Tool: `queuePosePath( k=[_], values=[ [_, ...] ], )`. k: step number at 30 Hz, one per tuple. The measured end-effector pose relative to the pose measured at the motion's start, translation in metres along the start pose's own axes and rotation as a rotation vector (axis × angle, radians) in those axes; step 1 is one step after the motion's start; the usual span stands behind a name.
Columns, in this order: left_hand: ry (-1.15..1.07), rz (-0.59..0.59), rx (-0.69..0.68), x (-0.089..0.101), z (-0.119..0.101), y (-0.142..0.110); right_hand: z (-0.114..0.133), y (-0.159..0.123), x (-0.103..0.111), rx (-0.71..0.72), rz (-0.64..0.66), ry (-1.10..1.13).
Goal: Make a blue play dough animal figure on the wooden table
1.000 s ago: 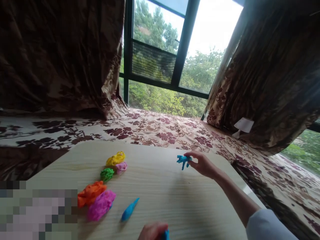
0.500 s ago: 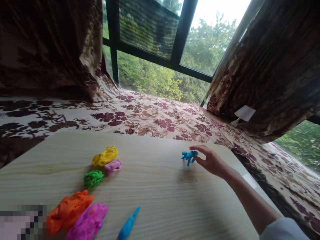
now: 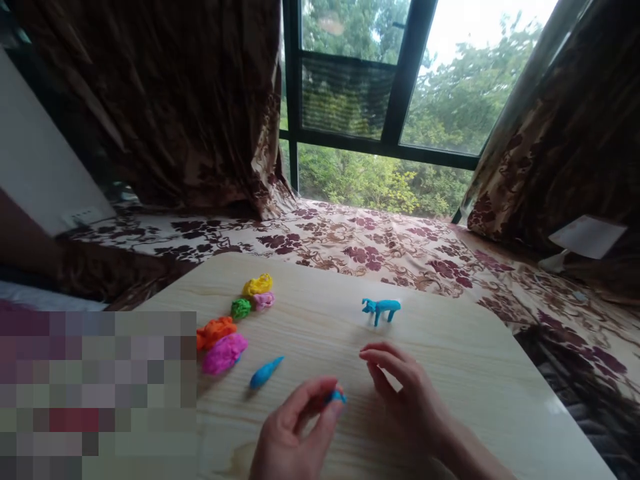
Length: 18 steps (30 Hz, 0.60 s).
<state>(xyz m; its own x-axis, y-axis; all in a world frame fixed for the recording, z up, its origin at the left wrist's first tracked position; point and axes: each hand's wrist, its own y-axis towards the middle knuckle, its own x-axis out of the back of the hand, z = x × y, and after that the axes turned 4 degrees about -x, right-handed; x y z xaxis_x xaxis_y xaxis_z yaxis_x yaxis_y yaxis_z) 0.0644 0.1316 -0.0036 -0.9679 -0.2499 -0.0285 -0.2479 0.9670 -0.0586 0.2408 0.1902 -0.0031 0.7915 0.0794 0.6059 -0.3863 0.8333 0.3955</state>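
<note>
My left hand (image 3: 297, 427) pinches a small piece of blue modelling clay (image 3: 336, 396) between thumb and fingertips, low over the table. To its right my right hand (image 3: 397, 373) hovers with bent fingers, a gap between them and nothing seen in the grasp. Beyond the right hand a blue clay animal figure (image 3: 384, 308) stands on its legs, its head facing left, touched by neither hand. A blue clay teardrop shape (image 3: 267, 372) with a pointed end lies to the left of my left hand.
Lumps of magenta clay (image 3: 225, 353), orange clay (image 3: 216, 331), green clay (image 3: 241, 308), pink clay (image 3: 263, 301) and yellow clay (image 3: 257, 285) sit at the left of the pale wooden table (image 3: 315, 320). Behind it lies a floral-covered ledge (image 3: 360, 243). A small white lamp (image 3: 586, 237) stands at right.
My right hand has let go of the blue animal figure and drawn back toward me. My left hand has come into view with the small blue piece. The view has swung left.
</note>
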Motion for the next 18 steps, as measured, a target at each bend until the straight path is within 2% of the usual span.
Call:
queuePosePath(
  k=[2,4,8,12,18],
  values=[
    [0.026,0.059,0.029,-0.015,-0.01,0.009,-0.004,-0.009,-0.005,-0.037,-0.013,0.12],
    [0.043,0.11,-0.012,-0.027,-0.018,0.02,-0.009,-0.016,-0.009,-0.09,-0.005,0.23],
    [0.027,0.194,-0.025,-0.04,-0.021,0.041,-0.017,-0.017,-0.016,-0.202,-0.066,0.362],
    [0.005,0.313,-0.051,-0.045,-0.015,0.056,-0.018,-0.01,-0.017,-0.248,-0.143,0.381],
    [-0.002,0.483,0.004,-0.049,-0.009,0.067,-0.019,-0.007,-0.014,-0.275,-0.208,0.297]
  ],
)
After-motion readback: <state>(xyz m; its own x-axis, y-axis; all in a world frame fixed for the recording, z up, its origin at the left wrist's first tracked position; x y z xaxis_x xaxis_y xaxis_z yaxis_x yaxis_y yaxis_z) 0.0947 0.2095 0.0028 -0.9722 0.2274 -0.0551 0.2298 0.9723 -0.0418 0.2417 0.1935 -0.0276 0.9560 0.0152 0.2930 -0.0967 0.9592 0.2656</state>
